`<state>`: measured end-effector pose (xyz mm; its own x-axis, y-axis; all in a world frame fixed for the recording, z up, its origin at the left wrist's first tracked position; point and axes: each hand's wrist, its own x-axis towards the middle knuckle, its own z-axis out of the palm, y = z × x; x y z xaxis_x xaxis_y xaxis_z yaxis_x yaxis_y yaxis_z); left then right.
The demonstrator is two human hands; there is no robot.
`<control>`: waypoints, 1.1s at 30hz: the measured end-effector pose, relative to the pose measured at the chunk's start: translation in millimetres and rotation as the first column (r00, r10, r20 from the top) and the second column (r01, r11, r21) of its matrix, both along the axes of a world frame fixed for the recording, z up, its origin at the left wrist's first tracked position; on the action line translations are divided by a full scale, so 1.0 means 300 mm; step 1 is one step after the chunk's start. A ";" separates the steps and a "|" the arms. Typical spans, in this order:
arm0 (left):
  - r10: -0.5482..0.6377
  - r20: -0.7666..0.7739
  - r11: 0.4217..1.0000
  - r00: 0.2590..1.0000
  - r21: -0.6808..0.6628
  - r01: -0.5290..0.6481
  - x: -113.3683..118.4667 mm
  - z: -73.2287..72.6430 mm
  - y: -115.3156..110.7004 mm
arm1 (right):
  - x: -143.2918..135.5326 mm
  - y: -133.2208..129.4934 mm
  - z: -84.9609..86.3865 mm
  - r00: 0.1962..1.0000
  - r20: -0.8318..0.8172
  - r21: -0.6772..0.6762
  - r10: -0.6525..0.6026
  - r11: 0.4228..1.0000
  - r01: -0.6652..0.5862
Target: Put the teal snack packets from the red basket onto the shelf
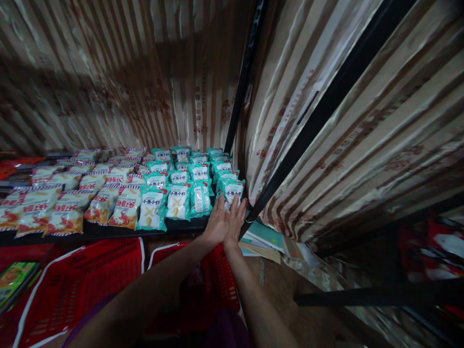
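Note:
My left hand (217,221) and my right hand (235,220) are side by side, touching at the shelf's right end. The fingers of both are stretched out against the lower front of a teal and white snack bag (234,191), and neither is wrapped round it. This bag fronts the rightmost row. To its left stands another teal bag (200,199), with several more in rows behind. Orange and white snack bags (125,207) fill the shelf further left.
Below the black shelf edge (97,236) are two red baskets (90,270) (217,280) with white rims. A black post (290,164) slants up on the right, near striped curtains (348,145). Papers (266,235) lie beneath the post.

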<state>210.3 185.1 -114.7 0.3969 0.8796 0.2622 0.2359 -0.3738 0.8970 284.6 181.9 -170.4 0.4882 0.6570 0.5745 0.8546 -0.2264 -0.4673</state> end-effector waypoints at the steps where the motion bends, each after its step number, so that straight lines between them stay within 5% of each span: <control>1: 0.003 -0.006 1.000 1.000 0.005 -0.003 -0.002 -0.004 -0.008 | -0.003 -0.003 0.000 1.000 -0.005 -0.005 -0.006 1.000 0.006; 8: 0.073 -0.024 0.997 0.997 0.042 -0.072 -0.050 -0.027 -0.077 | -0.019 -0.042 -0.002 0.999 0.024 0.010 0.043 0.999 -0.043; 18: 0.062 -0.090 0.998 0.994 -0.004 -0.063 -0.101 -0.054 -0.140 | -0.049 -0.139 -0.089 0.985 0.017 0.075 0.171 0.982 -0.172; 33: 0.059 -0.052 0.998 0.997 0.006 -0.059 -0.044 -0.049 -0.098 | -0.005 -0.086 -0.025 0.991 0.018 -0.007 0.135 0.991 -0.135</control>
<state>197.2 155.8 -129.4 0.3576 0.9007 0.2466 0.3041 -0.3620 0.8812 283.0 155.9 -178.0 0.3845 0.7196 0.5783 0.8859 -0.1116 -0.4502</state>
